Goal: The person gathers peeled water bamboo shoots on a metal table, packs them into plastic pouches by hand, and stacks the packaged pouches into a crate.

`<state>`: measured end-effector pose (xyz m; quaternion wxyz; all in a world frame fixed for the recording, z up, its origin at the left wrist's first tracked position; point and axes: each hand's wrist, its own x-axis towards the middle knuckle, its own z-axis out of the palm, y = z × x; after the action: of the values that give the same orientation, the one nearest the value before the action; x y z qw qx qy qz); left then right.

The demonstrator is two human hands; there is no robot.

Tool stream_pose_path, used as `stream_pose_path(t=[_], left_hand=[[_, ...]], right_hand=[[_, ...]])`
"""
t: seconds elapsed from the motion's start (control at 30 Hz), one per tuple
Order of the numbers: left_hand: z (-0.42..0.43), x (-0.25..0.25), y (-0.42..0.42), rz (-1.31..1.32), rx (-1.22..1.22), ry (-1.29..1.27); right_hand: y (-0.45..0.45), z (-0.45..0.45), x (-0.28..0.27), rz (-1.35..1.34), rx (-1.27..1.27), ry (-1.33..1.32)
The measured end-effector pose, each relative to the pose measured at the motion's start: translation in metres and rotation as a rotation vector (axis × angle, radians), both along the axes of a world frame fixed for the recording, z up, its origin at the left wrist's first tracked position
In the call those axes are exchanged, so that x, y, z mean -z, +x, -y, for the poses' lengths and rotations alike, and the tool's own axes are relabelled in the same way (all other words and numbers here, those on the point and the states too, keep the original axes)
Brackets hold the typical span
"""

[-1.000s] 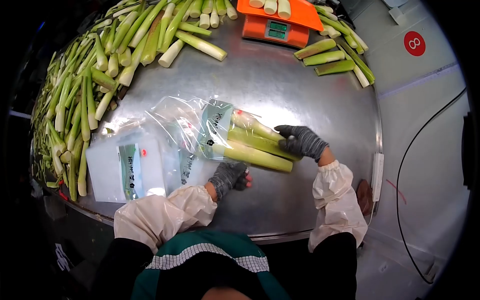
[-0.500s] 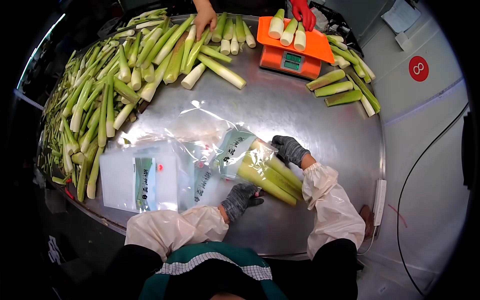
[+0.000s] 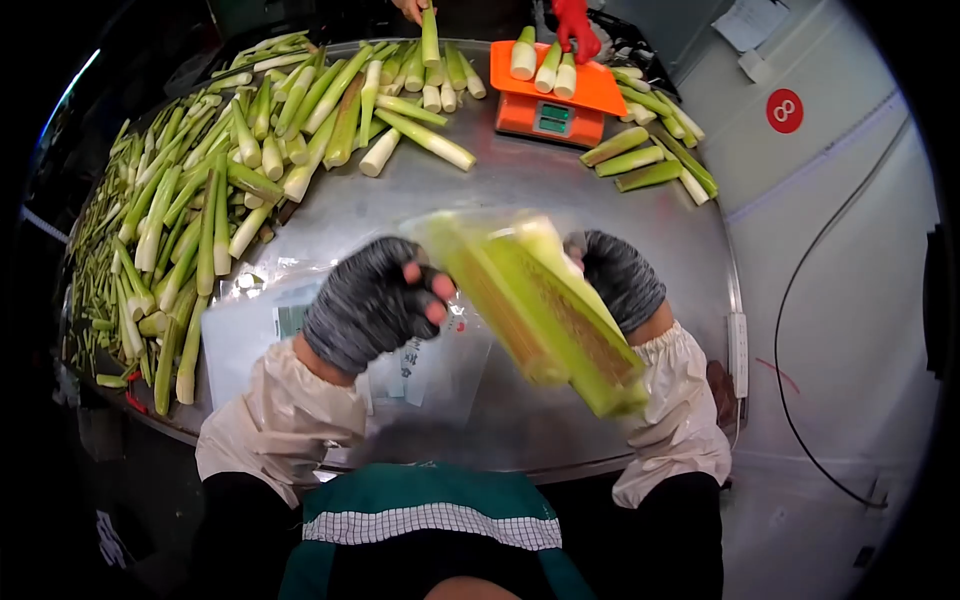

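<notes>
A clear plastic bag (image 3: 432, 228) with husked water bamboo shoots (image 3: 545, 310) in it is raised above the table, tilted and blurred by motion. My right hand (image 3: 622, 282), in a grey knit glove with bare fingertips, grips the bag's right side; its fingers are mostly hidden behind the shoots. At the bag's left edge is my left hand (image 3: 375, 305), gloved alike. Its bare fingertips are loosely curled and apart, with nothing visible between them. Below it, flat printed bags (image 3: 405, 370) lie on the metal table (image 3: 350, 225), partly covered by my left arm.
A big heap of water bamboo shoots (image 3: 190, 210) covers the left side. An orange scale (image 3: 548, 118) at the back bears several shoots, with a co-worker's red-gloved hand (image 3: 575, 30) on them. Another hand (image 3: 410, 8) holds a shoot. More shoots (image 3: 650, 165) lie right of the scale.
The filled bag has been lifted off the table and turned, so its printed label no longer shows. My left hand has moved up and left. The co-worker's bare hand has raised a shoot.
</notes>
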<state>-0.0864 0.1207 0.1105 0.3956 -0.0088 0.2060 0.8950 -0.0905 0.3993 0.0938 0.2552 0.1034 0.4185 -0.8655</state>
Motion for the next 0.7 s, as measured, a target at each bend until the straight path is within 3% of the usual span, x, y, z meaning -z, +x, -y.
stream_pose_path(t=[0.07,0.17,0.27,0.3,0.33,0.37,0.43,0.57,0.6,0.7], left_hand=[[0.008,-0.02,-0.011,-0.115,-0.01,-0.014],[0.011,-0.033,-0.022,-0.32,-0.169,0.0],[0.007,-0.019,-0.049,0.207,-0.132,0.167],[0.006,-0.011,-0.053,0.34,-0.151,0.2],[0.005,-0.003,-0.052,0.417,-0.174,0.212],[0.004,0.004,-0.052,0.495,-0.199,0.236],[0.006,0.011,-0.051,0.614,-0.229,0.283],[0.014,0.012,-0.068,0.705,-0.178,0.382],[0.017,0.012,-0.073,0.7,-0.146,0.406],[0.026,-0.01,-0.066,0.712,-0.037,0.482]], right_hand=[[0.0,0.009,-0.031,-0.013,-0.006,-0.23],[0.009,0.031,-0.064,-0.035,0.251,-0.244],[-0.012,0.05,-0.012,-0.32,0.349,0.027],[-0.017,0.054,0.004,-0.281,0.282,-0.142],[-0.017,0.055,0.001,0.138,0.062,-0.863],[-0.017,0.059,0.002,0.131,0.064,-0.861],[-0.011,0.074,0.005,0.352,0.492,-0.889],[-0.002,0.08,-0.012,0.205,0.522,-0.842],[-0.006,0.083,-0.022,0.34,0.611,-0.823],[0.01,0.083,-0.037,0.189,0.392,-0.89]])
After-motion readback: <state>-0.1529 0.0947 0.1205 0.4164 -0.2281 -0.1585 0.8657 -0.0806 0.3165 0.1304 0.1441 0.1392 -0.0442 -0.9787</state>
